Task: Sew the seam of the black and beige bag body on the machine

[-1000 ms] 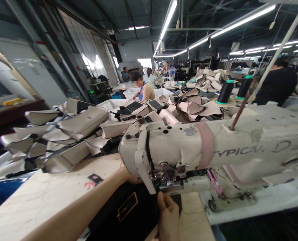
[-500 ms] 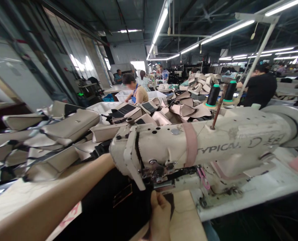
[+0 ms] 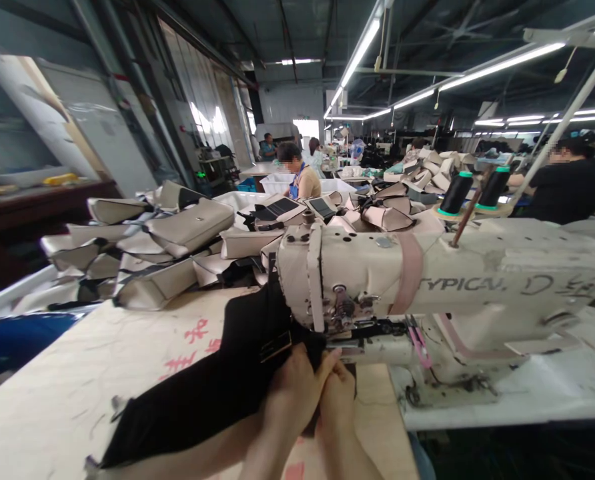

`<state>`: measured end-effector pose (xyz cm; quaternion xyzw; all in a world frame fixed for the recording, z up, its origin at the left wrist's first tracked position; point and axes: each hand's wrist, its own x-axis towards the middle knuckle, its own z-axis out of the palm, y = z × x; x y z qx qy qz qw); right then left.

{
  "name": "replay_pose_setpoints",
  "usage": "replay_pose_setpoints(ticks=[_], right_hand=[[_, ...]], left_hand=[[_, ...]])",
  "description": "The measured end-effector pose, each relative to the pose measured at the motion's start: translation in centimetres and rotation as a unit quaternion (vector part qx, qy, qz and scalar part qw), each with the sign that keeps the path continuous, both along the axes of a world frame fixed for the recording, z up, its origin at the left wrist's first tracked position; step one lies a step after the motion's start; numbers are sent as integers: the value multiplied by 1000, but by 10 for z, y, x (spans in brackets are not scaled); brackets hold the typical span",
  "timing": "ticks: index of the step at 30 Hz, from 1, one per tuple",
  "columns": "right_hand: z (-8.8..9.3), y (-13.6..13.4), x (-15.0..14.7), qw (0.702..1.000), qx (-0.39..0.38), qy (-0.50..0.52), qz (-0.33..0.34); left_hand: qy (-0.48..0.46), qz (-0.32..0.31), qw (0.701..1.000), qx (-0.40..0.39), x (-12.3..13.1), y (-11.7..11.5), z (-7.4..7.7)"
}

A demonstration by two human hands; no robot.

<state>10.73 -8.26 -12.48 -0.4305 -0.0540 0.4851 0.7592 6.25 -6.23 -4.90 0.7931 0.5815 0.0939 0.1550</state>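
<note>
A pale grey far wall (image 3: 290,100) is pierced by a bright white rectangular opening (image 3: 306,131). Left of this opening, tall windows (image 3: 210,120) are flooded with daylight; farther left, a dark red-brown table (image 3: 42,208) is set. Above the opening, a dark, beamed ceiling (image 3: 257,30) is hung with long white tube lights (image 3: 362,51).

On my feed, I have both bare forearms reaching in from the near side and converging close to the right edge of the pale wooden desk (image 3: 87,360). My bare left hand (image 3: 293,380) shows its back, one digit stretched rightward. My bare right hand (image 3: 338,397) sits just beside it, fingers bent inward in a pinch, the tips partly covered.
</note>
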Motion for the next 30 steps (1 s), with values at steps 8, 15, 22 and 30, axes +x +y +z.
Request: replay_pose_setpoints(ticks=[8, 15, 22, 30], right_hand=[[3, -4, 5, 1000, 11, 19, 18], [6, -3, 8, 1000, -4, 17, 14], [5, -4, 4, 1000, -25, 7, 6], [7, 0, 0, 999, -29, 20, -13]], left_hand=[[33, 62, 997, -24, 14, 5, -14], [15, 69, 996, -54, 11, 6, -8], [-37, 81, 994, -55, 2, 16, -27], [-42, 58, 995, -72, -4, 23, -28]])
